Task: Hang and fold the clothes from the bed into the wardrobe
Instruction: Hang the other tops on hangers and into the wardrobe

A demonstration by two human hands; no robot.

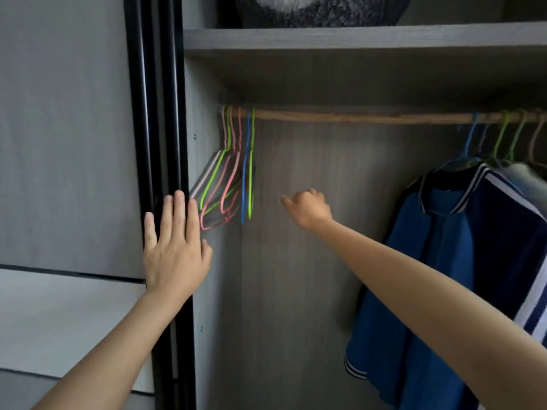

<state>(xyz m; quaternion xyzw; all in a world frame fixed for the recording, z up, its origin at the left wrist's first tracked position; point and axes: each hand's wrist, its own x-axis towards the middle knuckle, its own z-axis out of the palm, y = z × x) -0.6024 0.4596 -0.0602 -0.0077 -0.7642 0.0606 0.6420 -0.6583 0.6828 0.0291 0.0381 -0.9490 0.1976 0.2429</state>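
Left hand (174,247): at 7 o'clock of the view, fingers straight, palm flat against the black edge of the sliding door (159,113); it grasps nothing.
Right hand (307,207): near centre, reaching toward 9 o'clock; fingers loosely curled, forefinger leading, nothing held; near the hangers but not touching them.
Empty hangers (228,179): a bunch of thin coloured frames at 10 o'clock, on the left end of the rail (355,116), close against the side wall of the wardrobe (204,291); several are tilted and overlapping.
Hung clothes: a blue jacket (450,276) at 4 o'clock, on the right end of the rail, with more hangers beside it.
Clothes from the bed: not in view; nor is the bed.
Step, as judged: fetching one hanger.
Risk 1: the overlapped frames probably snag; pulling one may drag its neighbours off the rail.
Risk 2: a hook drawn sideways instead of lifted may catch on the rail.
Risk 3: the door may slide under the left palm and close on the hangers or the reaching arm.
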